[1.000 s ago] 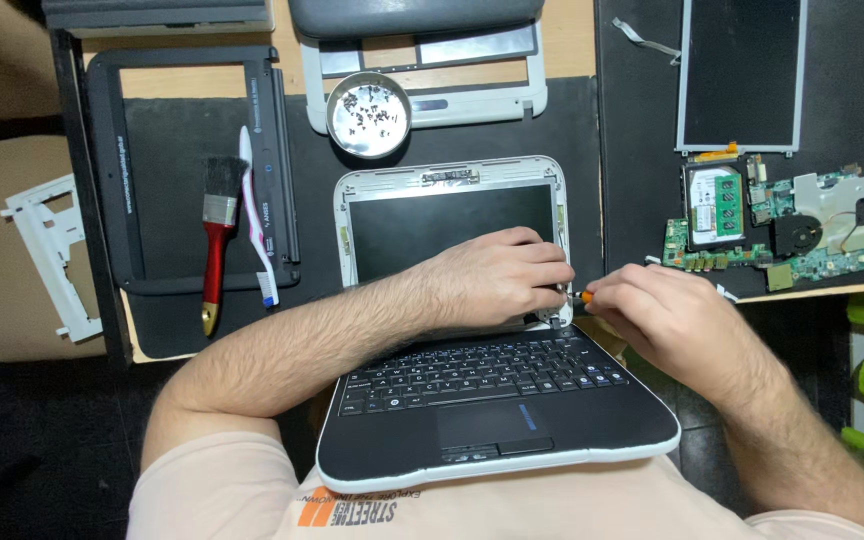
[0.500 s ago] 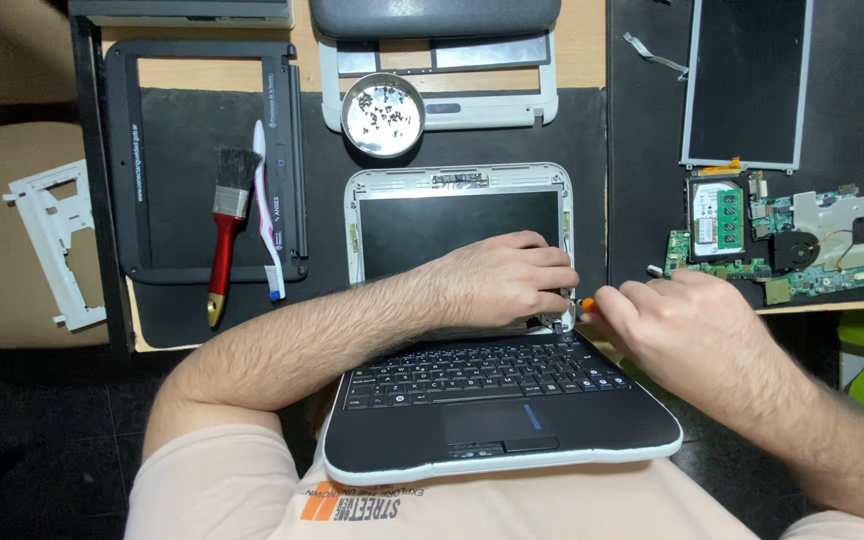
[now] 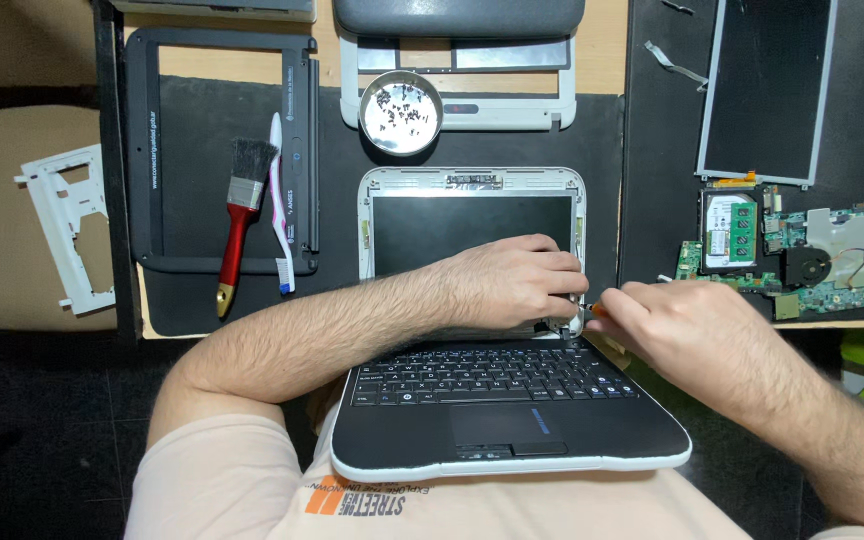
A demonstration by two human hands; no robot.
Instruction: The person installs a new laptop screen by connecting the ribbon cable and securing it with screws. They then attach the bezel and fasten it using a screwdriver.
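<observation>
Dark laptop screen [image 3: 472, 232] centre; bare black panel [image 3: 767, 90] top right.

A wooden table [image 3: 607, 70] bears black mats [image 3: 202, 140], a brush [image 3: 240, 215], a screw dish [image 3: 402, 112] and a circuit board [image 3: 792, 255].

A small laptop [image 3: 497, 400] lies open and flat, its black keyboard nearest the person and its screen panel farther away. The left hand [image 3: 517, 280] rests over the screen's lower right corner by the hinge. The right hand [image 3: 687, 325] pinches an orange-handled tool [image 3: 597, 311] at that same hinge. Farther off sits a round metal dish of screws [image 3: 402, 112]; a red-handled brush [image 3: 240, 215] lies left, a green circuit board [image 3: 782, 255] right.
</observation>
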